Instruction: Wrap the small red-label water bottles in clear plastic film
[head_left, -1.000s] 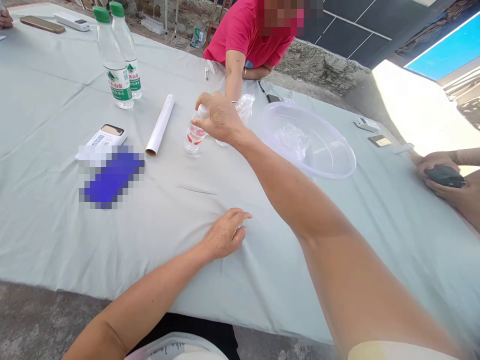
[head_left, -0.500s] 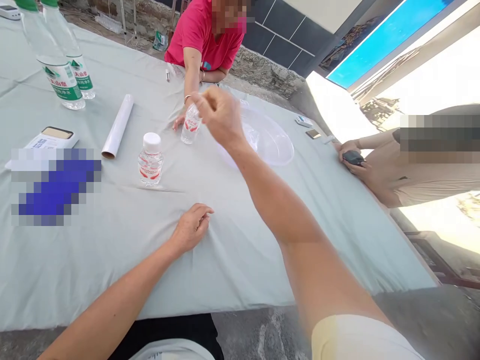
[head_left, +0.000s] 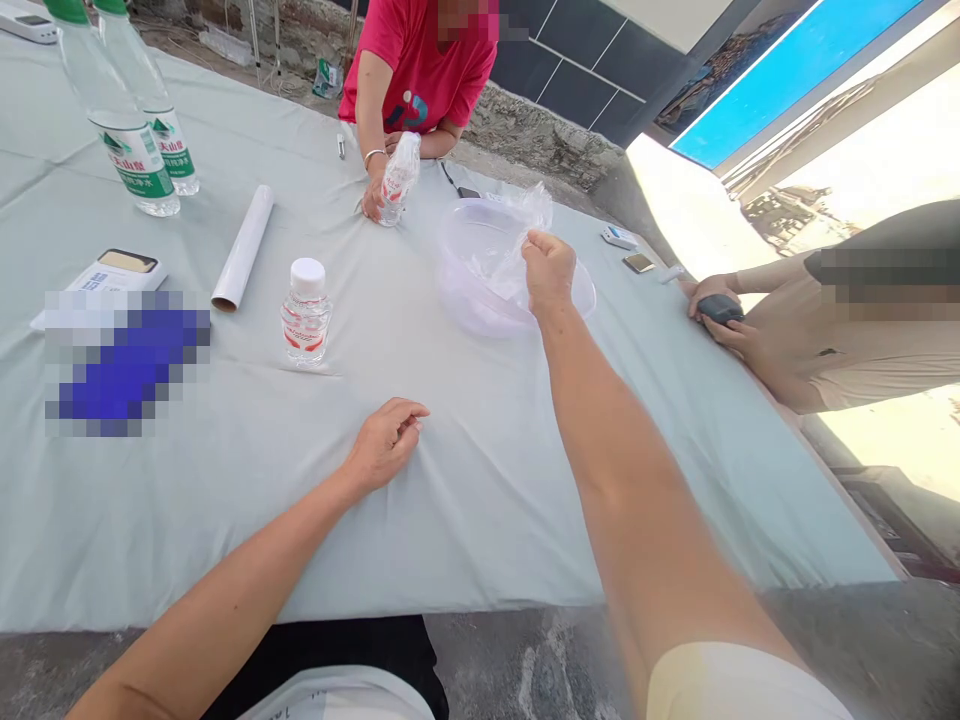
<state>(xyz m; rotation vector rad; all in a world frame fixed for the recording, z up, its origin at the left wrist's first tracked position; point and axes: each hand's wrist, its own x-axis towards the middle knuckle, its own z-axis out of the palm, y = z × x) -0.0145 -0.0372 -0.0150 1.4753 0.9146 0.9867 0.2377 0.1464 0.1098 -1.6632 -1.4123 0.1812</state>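
Note:
My right hand (head_left: pixel 551 270) is closed on a crumpled clear plastic bag (head_left: pixel 536 208), above the near right part of a translucent plastic basin (head_left: pixel 472 312). Part of the bag hangs down into the basin. Resting on the cloth near the table's front, my left hand (head_left: pixel 386 442) has loosely bent fingers, apart from the thumb, and holds nothing. Beyond it to the left stands a small clear bottle (head_left: pixel 306 318) with a white cap and red marks. Across the table, a co-worker's hand (head_left: pixel 373 198) holds a similar bottle (head_left: pixel 397 185), tilted.
A white roll (head_left: pixel 244 248) and two tall green-capped water bottles (head_left: pixel 135 165) are on the left. Nearby is a white device (head_left: pixel 124 272) beside a blurred blue item (head_left: pixel 139 365). Small devices (head_left: pixel 619 237) lie right of the basin, near another person's hands (head_left: pixel 720 305).
My right hand has moved right, away from the co-worker's bottle, to the basin and grips the plastic bag. The co-worker's bottle has moved back and tilted. My left hand stays put.

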